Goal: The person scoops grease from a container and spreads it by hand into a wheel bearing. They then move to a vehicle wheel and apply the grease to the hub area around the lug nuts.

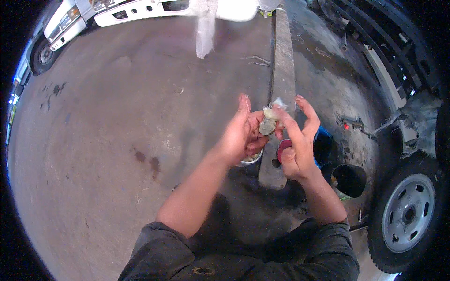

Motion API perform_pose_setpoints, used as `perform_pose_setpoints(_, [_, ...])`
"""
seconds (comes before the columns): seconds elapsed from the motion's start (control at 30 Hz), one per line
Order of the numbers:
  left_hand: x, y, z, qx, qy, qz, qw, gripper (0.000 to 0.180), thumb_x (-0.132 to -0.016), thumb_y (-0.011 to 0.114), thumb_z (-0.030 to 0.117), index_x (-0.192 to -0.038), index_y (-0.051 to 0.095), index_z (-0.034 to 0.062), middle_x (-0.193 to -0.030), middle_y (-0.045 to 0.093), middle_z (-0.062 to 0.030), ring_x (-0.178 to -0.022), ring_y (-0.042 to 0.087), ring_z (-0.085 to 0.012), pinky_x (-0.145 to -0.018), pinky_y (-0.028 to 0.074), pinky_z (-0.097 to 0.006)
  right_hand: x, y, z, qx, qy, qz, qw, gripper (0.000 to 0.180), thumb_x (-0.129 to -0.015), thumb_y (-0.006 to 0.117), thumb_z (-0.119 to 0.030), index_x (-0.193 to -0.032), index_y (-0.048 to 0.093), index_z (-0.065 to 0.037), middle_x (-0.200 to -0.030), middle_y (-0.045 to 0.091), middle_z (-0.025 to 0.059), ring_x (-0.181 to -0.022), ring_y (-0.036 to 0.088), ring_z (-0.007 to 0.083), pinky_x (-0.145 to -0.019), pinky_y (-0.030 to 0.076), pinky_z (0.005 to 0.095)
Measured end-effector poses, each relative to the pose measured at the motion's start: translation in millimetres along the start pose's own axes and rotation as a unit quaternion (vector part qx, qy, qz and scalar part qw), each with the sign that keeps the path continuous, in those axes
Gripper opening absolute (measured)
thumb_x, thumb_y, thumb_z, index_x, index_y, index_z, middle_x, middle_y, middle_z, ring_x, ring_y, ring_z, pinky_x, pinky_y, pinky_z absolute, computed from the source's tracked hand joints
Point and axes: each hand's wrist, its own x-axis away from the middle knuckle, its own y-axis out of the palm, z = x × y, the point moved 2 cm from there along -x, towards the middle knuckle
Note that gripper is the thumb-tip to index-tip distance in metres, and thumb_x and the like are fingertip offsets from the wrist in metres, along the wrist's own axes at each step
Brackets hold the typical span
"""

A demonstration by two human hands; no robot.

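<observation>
Fingers of the left hand (243, 136) and right hand (295, 145) pinch together on a small crumpled wad of pale translucent plastic wrap (270, 119), held above the grey concrete floor (117, 140), which looks light, soft and best gripped at its bunched middle.

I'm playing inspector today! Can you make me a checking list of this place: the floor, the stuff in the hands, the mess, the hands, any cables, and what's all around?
Surface: grey concrete floor with dark stains.
Job's things: a small crumpled pale wad, rag or paper, I cannot tell which, held between both hands.
Clutter: a long grey plank on the floor; below the hands a red round thing, a blue container and a black pot.
Hands: left hand and right hand both pinch the wad, above the plank.
Cables: nothing seen.
Surroundings: a white vehicle top left; a tyre with a grey wheel at the right.
</observation>
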Motion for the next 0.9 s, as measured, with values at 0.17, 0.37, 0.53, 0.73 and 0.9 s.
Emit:
perform_pose_setpoints(0.17, [-2.4,-6.5,-3.1,-0.032,-0.006,-0.019,0.999,0.087,-0.086,0.01,0.08,-0.104,0.059,0.0104,-0.079,0.061,0.0021,-0.045,0.03,-0.0064,-0.04,0.019,-0.021,-10.8,-7.8,4.3,0.121,-0.074,-0.027,0.99,0.066,-0.093,0.03,-0.058,-0.126,0.061,-0.01,-0.143,0.031,0.0254,-0.133,0.027,0.0399,-0.109,0.02,0.05])
perform_pose_setpoints(0.37, [1.2,-0.3,0.2,-0.025,-0.011,-0.032,0.999,0.09,-0.084,0.007,0.081,-0.093,0.062,0.0104,-0.076,0.062,0.0001,-0.043,0.03,-0.0067,-0.039,0.019,-0.021,-14.0,-10.4,11.1,0.06,0.037,0.023,0.997,0.062,-0.085,0.05,-0.05,-0.137,0.049,-0.017,-0.145,0.033,0.0218,-0.133,0.03,0.0405,-0.111,0.021,0.0501])
perform_pose_setpoints(0.53, [-3.0,-3.1,-4.7,-0.012,-0.021,-0.099,0.995,0.092,-0.083,0.008,0.082,-0.093,0.061,0.0077,-0.08,0.064,-0.003,-0.043,0.032,-0.0074,-0.038,0.02,-0.021,-5.1,10.6,17.0,-0.365,0.061,-0.007,0.929,0.078,-0.088,0.027,-0.067,-0.14,0.045,-0.011,-0.151,0.022,0.0182,-0.138,0.025,0.0353,-0.114,0.017,0.0451])
perform_pose_setpoints(0.73, [-1.7,-6.5,-9.9,0.022,-0.018,-0.121,0.992,0.096,-0.081,0.009,0.085,-0.097,0.061,0.0052,-0.08,0.065,-0.0046,-0.044,0.034,-0.0076,-0.038,0.021,-0.021,2.7,17.1,35.4,-0.462,0.076,-0.062,0.881,0.092,-0.092,0.005,-0.069,-0.124,0.058,-0.001,-0.154,0.021,0.0136,-0.142,0.019,0.0281,-0.115,0.01,0.0442])
perform_pose_setpoints(0.9, [-0.4,-0.8,-8.7,-0.006,-0.029,-0.114,0.993,0.098,-0.08,0.009,0.085,-0.099,0.061,0.0043,-0.08,0.065,-0.0053,-0.044,0.035,-0.0079,-0.038,0.022,-0.021,11.9,23.9,58.5,-0.473,0.08,0.003,0.877,0.083,-0.095,0.009,-0.063,-0.116,0.062,-0.003,-0.149,0.03,0.0145,-0.14,0.023,0.0288,-0.115,0.013,0.0439])
